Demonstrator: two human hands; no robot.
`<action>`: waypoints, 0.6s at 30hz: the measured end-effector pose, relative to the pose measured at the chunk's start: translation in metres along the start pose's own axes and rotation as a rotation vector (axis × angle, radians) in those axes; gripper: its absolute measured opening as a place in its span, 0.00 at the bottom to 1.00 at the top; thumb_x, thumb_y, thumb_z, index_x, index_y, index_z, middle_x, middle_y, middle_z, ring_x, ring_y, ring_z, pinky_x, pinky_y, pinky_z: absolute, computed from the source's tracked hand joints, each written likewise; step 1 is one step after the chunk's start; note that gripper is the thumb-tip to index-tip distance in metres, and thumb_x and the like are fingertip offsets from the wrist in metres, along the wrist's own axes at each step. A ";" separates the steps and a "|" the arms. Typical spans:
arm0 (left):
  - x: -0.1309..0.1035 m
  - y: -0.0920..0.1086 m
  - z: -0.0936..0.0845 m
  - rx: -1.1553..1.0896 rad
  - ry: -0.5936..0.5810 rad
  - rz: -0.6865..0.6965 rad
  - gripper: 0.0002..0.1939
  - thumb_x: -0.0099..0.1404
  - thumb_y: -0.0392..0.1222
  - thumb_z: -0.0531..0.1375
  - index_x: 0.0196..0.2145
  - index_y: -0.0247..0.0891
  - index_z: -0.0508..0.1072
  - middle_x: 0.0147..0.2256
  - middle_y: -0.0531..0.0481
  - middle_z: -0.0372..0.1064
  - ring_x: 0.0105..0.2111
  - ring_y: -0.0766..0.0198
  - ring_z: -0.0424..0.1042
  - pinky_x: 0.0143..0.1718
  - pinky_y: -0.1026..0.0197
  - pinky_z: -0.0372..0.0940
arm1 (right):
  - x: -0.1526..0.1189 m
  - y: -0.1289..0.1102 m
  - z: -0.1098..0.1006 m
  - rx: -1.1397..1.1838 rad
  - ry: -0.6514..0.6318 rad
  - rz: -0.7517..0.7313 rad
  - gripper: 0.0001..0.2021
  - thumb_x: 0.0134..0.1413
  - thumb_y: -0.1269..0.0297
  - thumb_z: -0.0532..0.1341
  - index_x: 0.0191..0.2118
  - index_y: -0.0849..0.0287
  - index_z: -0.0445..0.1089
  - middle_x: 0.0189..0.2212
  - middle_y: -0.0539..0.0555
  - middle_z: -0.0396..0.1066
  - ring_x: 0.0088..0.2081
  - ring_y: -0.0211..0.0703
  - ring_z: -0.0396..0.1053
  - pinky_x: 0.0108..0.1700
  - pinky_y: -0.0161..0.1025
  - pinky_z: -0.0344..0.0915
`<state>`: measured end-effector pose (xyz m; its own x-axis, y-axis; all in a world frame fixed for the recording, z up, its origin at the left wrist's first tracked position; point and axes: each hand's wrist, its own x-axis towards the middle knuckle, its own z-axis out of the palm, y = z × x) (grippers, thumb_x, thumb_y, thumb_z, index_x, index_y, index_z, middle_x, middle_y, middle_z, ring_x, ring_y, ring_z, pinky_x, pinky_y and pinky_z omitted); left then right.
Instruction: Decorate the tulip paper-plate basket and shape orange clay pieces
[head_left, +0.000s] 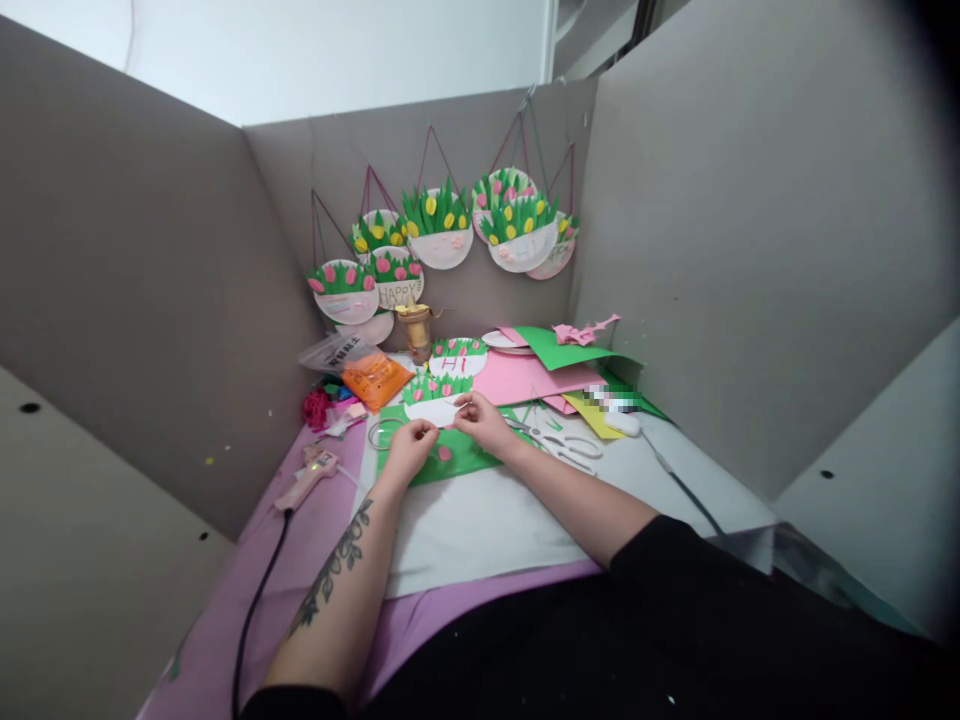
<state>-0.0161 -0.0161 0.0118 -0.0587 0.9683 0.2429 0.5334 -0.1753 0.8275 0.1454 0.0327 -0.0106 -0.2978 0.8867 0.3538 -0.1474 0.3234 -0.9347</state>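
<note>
My left hand [411,446] is closed in a pinch over the green sheet [469,462]; what its fingertips hold is too small to name. Close on its right, my right hand [481,418] is also pinched, at the lower right edge of a white half-plate with green paper grass and pink tulips [431,410]. Whether its fingers grip the plate or something small cannot be made out. A pink paper oval [445,453] lies on the green sheet just below the hands. Behind the half-plate is a similar one marked "Hi" [458,365].
White-handled scissors [574,447] lie right of my right hand. A pink glue gun [307,482] with a black cable is at the left, near an orange bag [375,378]. Pink paper [525,378] and green paper lie behind. Finished plates hang on the grey partition [450,140].
</note>
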 end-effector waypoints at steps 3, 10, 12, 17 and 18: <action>0.000 0.000 -0.001 -0.021 -0.012 -0.047 0.13 0.54 0.48 0.56 0.25 0.35 0.72 0.23 0.52 0.68 0.24 0.65 0.63 0.27 0.65 0.56 | 0.000 -0.001 0.000 -0.001 0.010 -0.014 0.14 0.42 0.68 0.60 0.38 0.57 0.59 0.23 0.44 0.65 0.23 0.34 0.63 0.26 0.33 0.59; -0.001 0.003 -0.001 -0.142 -0.164 -0.142 0.23 0.58 0.58 0.52 0.27 0.35 0.73 0.22 0.50 0.69 0.23 0.66 0.64 0.24 0.65 0.55 | -0.010 -0.006 0.002 -0.357 0.009 -0.269 0.09 0.48 0.70 0.56 0.38 0.56 0.65 0.30 0.49 0.69 0.32 0.39 0.69 0.37 0.38 0.66; -0.002 0.002 -0.002 -0.167 -0.198 -0.146 0.21 0.58 0.57 0.53 0.28 0.35 0.73 0.21 0.51 0.69 0.23 0.66 0.64 0.24 0.66 0.55 | -0.013 -0.007 0.002 -0.442 -0.012 -0.326 0.09 0.51 0.71 0.55 0.39 0.56 0.66 0.32 0.51 0.71 0.34 0.40 0.69 0.40 0.39 0.65; -0.001 -0.003 -0.001 -0.200 -0.194 -0.147 0.17 0.56 0.53 0.56 0.29 0.34 0.73 0.20 0.52 0.68 0.21 0.68 0.62 0.22 0.67 0.54 | -0.015 -0.010 0.001 -0.524 -0.037 -0.370 0.08 0.52 0.71 0.55 0.38 0.55 0.68 0.33 0.53 0.72 0.35 0.42 0.68 0.42 0.41 0.64; 0.000 -0.003 -0.001 -0.205 -0.173 -0.140 0.16 0.55 0.52 0.57 0.29 0.34 0.73 0.20 0.53 0.68 0.21 0.69 0.62 0.22 0.67 0.54 | -0.015 -0.012 0.001 -0.520 -0.036 -0.388 0.08 0.52 0.71 0.55 0.38 0.55 0.68 0.34 0.53 0.72 0.37 0.43 0.68 0.43 0.41 0.64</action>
<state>-0.0185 -0.0158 0.0095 0.0343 0.9984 0.0445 0.3482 -0.0537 0.9359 0.1509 0.0153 -0.0051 -0.3472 0.6648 0.6614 0.2231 0.7436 -0.6303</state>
